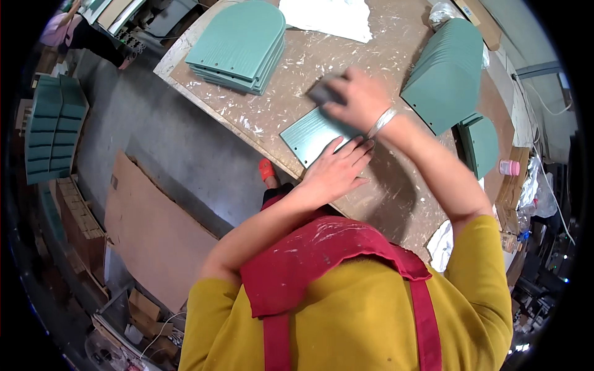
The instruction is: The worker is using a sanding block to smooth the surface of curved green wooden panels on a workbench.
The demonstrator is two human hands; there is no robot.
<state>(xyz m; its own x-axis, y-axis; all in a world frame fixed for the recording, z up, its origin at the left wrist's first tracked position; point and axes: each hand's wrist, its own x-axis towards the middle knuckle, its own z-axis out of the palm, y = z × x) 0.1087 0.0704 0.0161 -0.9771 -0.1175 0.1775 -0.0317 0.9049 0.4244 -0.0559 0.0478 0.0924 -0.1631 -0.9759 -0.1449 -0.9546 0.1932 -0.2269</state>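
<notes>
A green-painted panel [309,137] with small holes near one end lies flat by the near edge of the worktable [291,74]. My left hand [337,168] rests on its near side, fingers stretched out and holding nothing. Over the panel's far side, my right hand [364,99] grips a dark grey block [326,91] that looks like a sanding block. Motion blurs that hand and the block, and the two hands and forearm hide the panel's right part. A stack of round-ended green panels [238,37] lies to the left of my hands.
A leaning row of green panels [447,77] stands at right, beside a smaller green stack [482,143] and a pink jar [509,167]. White paper [328,18] lies at the back. Left of the table are a brown board [154,229], more green panels [55,130] and another person [90,40].
</notes>
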